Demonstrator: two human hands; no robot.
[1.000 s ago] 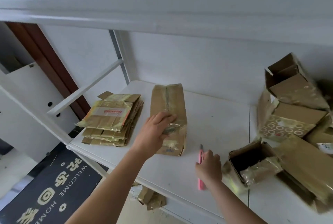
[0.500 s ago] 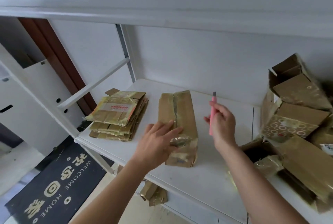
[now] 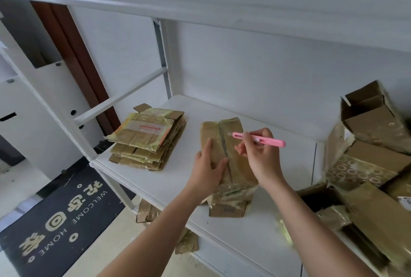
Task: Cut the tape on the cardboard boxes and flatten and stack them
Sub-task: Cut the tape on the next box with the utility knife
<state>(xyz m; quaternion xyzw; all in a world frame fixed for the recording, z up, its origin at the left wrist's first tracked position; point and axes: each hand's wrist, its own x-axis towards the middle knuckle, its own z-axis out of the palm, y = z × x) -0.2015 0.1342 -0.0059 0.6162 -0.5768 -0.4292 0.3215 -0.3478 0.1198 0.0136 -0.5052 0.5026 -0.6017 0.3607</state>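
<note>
**Two hands on one taped box, cutter at the seam**

Nearest: cardboard scraps [image 3: 148, 211] on the floor under the shelf's front edge, dark welcome mat [image 3: 55, 216] to the left of them.

White shelf [image 3: 249, 236] carries everything else. Taped box [image 3: 229, 165] lies flat near the front edge, long axis running away from the person, tape seam up the middle of its top face. Near end is wrapped in glossy tape and looks crumpled.

Left hand [image 3: 208, 171] lies flat on the box's left half, fingers straight and pointing away, pressing it down. No curl round anything.

Right hand [image 3: 258, 156] is over the box's right half, fingers curled round a pink cutter [image 3: 259, 139], pen-style grip. Cutter lies roughly level, tip pointing left, sitting right at the seam near the box's far end. Can't tell if the blade is touching the tape.

Right side: pile of unflattened boxes [image 3: 367, 165], some open, one with a circle print, stacked loosely and partly out of frame. An open box [image 3: 320, 198] sits at the front of that pile, just beside the right forearm.

Left, further back: stack of flattened boxes [image 3: 149, 141], fairly neat, top one with a red-printed label. Apart from the box under the hands.

Behind: white wall, shelf post, upper shelf overhead.
</note>
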